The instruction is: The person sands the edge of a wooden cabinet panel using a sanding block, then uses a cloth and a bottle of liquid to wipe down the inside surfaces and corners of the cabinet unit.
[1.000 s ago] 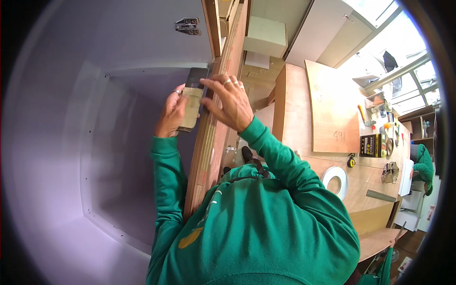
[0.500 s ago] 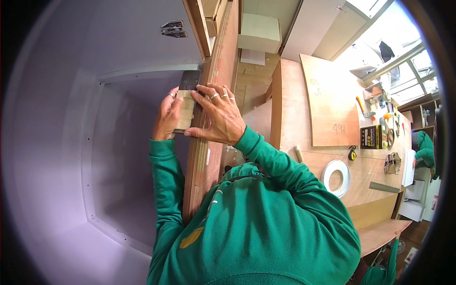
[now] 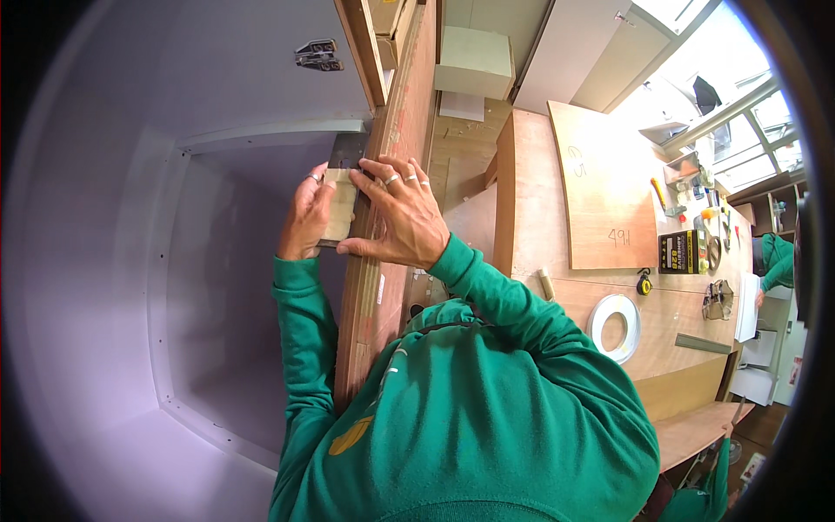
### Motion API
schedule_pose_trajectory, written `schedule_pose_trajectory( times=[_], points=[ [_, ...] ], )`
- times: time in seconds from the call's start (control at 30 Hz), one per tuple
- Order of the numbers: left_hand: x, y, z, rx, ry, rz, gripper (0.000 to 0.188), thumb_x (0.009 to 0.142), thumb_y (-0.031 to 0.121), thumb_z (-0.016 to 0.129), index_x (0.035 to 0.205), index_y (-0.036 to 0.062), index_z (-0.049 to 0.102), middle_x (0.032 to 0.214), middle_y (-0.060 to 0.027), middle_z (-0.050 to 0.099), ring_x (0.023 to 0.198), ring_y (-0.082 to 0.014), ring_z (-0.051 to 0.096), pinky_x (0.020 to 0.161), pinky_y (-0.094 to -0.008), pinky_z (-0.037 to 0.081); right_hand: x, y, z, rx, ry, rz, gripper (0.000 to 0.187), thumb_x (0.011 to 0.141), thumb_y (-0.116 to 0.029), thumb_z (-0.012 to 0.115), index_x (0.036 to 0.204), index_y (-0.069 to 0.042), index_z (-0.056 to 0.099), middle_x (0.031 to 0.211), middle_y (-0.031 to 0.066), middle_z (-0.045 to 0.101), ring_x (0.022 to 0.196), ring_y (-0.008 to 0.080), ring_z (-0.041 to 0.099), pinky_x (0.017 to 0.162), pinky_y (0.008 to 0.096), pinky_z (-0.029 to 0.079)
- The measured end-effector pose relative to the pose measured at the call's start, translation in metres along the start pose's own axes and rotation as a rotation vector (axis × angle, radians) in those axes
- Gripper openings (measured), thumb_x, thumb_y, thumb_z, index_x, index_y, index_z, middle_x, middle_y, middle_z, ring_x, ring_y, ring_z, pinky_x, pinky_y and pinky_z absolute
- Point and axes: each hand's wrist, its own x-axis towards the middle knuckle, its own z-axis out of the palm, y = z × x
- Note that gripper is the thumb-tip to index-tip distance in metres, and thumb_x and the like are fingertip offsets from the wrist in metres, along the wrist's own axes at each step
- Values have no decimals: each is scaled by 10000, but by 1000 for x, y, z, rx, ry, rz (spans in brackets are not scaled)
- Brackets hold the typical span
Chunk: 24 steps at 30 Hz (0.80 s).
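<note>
My left hand (image 3: 302,219), a ring on one finger, is closed around the left side of a pale wooden block (image 3: 338,209). Under the block lies a dark flat metal plate (image 3: 350,148), which shows past its far end and as a thin line at its near end. Both lie against the left edge of a long reddish-brown wooden board (image 3: 370,326). My right hand (image 3: 404,209), with rings, rests over that edge with fingers spread. Its index fingertip and thumb tip touch the block's right side or very near it; exact contact cannot be told.
A pale recessed cabinet (image 3: 235,287) opens left of the board, with a metal hinge (image 3: 319,55) above. Right stands a workbench (image 3: 531,200) bearing a wooden panel (image 3: 609,191), a white tape roll (image 3: 615,326), a tape measure (image 3: 644,281) and a black-yellow box (image 3: 683,252). A co-worker's green sleeve (image 3: 777,261) shows far right.
My hands and the block have shifted very slightly nearer, and a little more of the dark plate shows beyond the block. The co-worker's arm at the far right has moved.
</note>
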Motion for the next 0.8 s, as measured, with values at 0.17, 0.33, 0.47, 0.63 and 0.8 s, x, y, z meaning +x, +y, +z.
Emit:
schedule_pose_trajectory(
  times=[0.17, 0.33, 0.47, 0.63, 0.8],
  points=[
    [0, 1, 3, 1, 9, 17, 423, 1015, 199, 442, 1408, 41, 454, 974, -61, 647, 705, -113, 619, 615, -265, 539, -1, 1, 2, 4, 3, 3, 986, 649, -747, 716, 1325, -45, 566, 1366, 122, 506, 1320, 360, 410, 1122, 626, 244],
    [3, -4, 0, 3, 0, 32, 431, 1010, 194, 442, 1412, 36, 447, 989, -60, 645, 727, -111, 619, 631, -266, 543, -1, 1, 2, 5, -4, 12, 983, 649, -742, 720, 1328, -48, 565, 1374, 121, 500, 1327, 354, 406, 1123, 627, 244],
    [9, -17, -4, 22, 12, 71, 437, 1007, 193, 442, 1413, 33, 439, 1014, -56, 640, 771, -107, 616, 646, -268, 546, -2, 2, 2, 2, -12, 19, 978, 650, -735, 724, 1333, -53, 562, 1377, 121, 498, 1335, 350, 402, 1124, 629, 245],
    [9, -15, -1, 4, 0, 70, 430, 1007, 195, 440, 1407, 35, 445, 1014, -56, 639, 771, -107, 615, 645, -270, 548, -3, 3, 2, -3, -12, 22, 978, 653, -732, 724, 1340, -56, 557, 1378, 118, 497, 1338, 348, 399, 1127, 629, 241],
    [6, -9, 1, 19, -2, 45, 422, 1008, 192, 438, 1401, 40, 454, 1009, -61, 641, 756, -113, 621, 641, -275, 555, -3, 3, 3, -5, -12, 23, 977, 654, -731, 723, 1340, -55, 557, 1379, 116, 496, 1340, 345, 398, 1130, 628, 238]
  ],
)
